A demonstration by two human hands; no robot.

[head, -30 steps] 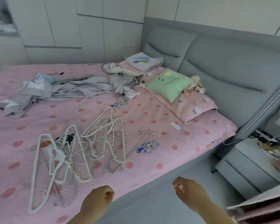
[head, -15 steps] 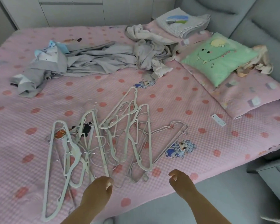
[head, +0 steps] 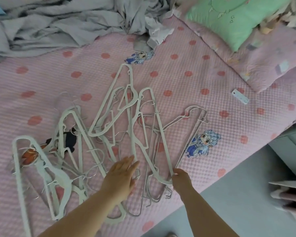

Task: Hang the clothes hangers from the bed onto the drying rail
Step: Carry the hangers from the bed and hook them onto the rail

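On the pink, waffle-textured bed (head: 212, 79), near its edge, thin white plastic clothes hangers (head: 161, 129) lie tangled. Our left hand (head: 120, 175) rests straight-fingered on them, and our right hand (head: 180, 179) has its grip pinching one rounded corner.

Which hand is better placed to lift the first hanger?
Right, probably: the right hand touches the end of a white hanger at the edge of the pile; the left hand lies flat over its middle.

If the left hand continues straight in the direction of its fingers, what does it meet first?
Most likely the pile of hangers right before the left hand; its height above them is unclear.
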